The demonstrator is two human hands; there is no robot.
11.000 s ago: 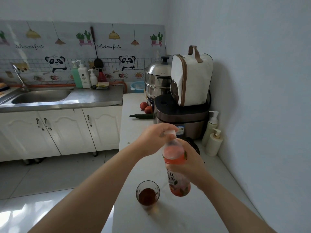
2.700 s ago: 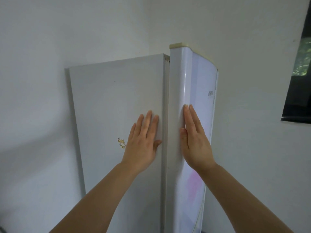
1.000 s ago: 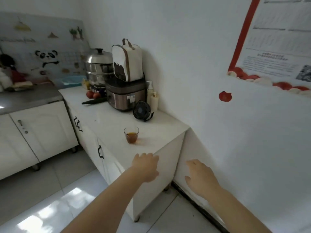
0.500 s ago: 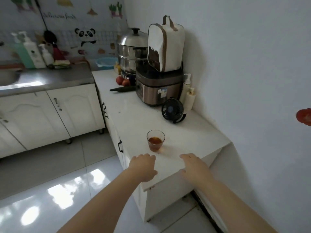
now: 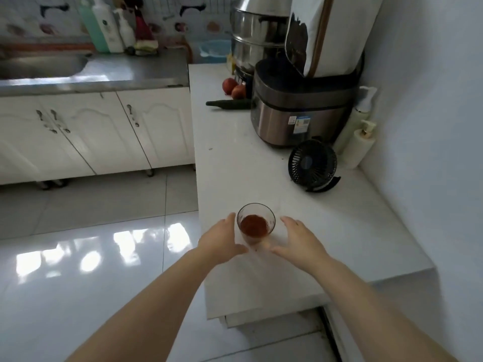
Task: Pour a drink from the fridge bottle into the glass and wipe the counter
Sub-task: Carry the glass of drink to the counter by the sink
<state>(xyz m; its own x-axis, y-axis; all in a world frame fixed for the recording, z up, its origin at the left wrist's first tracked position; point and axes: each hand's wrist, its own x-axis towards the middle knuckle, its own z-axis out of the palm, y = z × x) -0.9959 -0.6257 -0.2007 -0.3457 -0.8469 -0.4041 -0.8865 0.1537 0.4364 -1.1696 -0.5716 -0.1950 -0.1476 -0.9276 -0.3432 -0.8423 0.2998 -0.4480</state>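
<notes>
Reddish-brown drink (image 5: pixel 254 226), white counter (image 5: pixel 326 218)

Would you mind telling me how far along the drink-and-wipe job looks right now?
Pouring looks done: the glass holds brown drink and no bottle is in view. In hand: the left hand and right hand flank the glass, open. Left: wiping the counter; neither hand holds a cloth.

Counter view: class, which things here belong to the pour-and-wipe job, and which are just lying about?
Job: glass with drink, counter, left hand, right hand.

Lying about: fan, cooker, steamer, bag, cucumber, two red fruits, pump bottles.
</notes>
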